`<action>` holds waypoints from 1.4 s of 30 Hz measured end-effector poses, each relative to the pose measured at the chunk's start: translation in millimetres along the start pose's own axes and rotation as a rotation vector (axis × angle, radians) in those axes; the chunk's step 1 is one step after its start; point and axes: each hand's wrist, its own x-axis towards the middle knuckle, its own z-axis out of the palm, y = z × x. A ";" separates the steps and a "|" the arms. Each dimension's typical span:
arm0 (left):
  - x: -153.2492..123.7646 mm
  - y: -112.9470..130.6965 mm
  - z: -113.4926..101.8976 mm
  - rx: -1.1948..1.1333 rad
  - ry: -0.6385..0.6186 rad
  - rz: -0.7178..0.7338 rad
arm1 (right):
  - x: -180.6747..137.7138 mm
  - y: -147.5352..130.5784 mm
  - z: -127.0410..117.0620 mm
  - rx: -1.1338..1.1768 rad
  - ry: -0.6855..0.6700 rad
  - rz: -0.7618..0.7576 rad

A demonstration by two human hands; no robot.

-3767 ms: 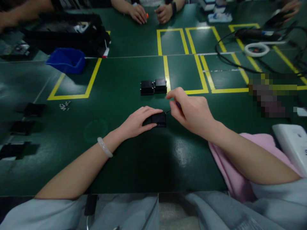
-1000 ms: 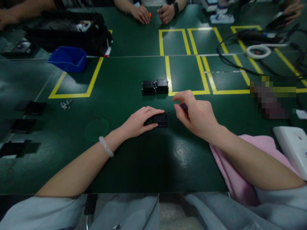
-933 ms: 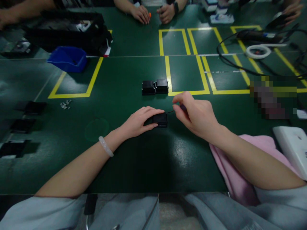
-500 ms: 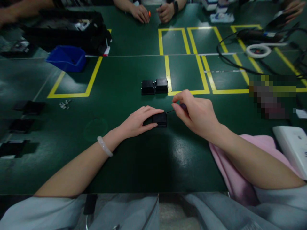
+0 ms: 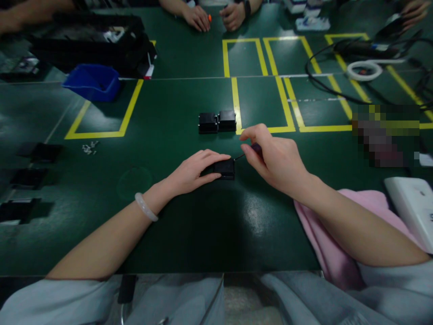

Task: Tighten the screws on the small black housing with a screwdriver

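A small black box-shaped part (image 5: 226,168) lies on the green table, its left side between the thumb and fingers of my left hand (image 5: 194,172). My right hand (image 5: 275,158) is closed round the dark handle of a screwdriver (image 5: 257,149). The thin shaft slants down to the left, and its tip meets the right edge of the black part, near the far corner. Just beyond my hands, two similar black parts (image 5: 207,123) stand side by side, with small bright screw heads showing at their sides.
Small silver screws (image 5: 89,147) lie in a pile at left. A blue bin (image 5: 93,82) stands behind them, and several black parts (image 5: 29,178) sit at the left edge. A pink cloth (image 5: 333,234) lies under my right forearm. A co-worker's hands (image 5: 233,17) rest at the far side.
The view has shifted very slightly. Both hands, the black part and the screwdriver keep nearly the same positions; the screwdriver tip still touches the part's right edge.
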 end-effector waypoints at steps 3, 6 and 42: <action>0.1 -0.3 -0.1 0.001 0.003 0.003 | 0.8 -0.1 -0.7 -0.016 -0.030 0.001; 0.1 -0.4 0.2 0.001 0.006 0.009 | 0.9 0.0 -0.7 -0.022 -0.043 0.014; -0.8 -2.1 1.9 0.027 0.014 0.018 | 0.2 1.5 -0.1 -0.026 0.001 -0.051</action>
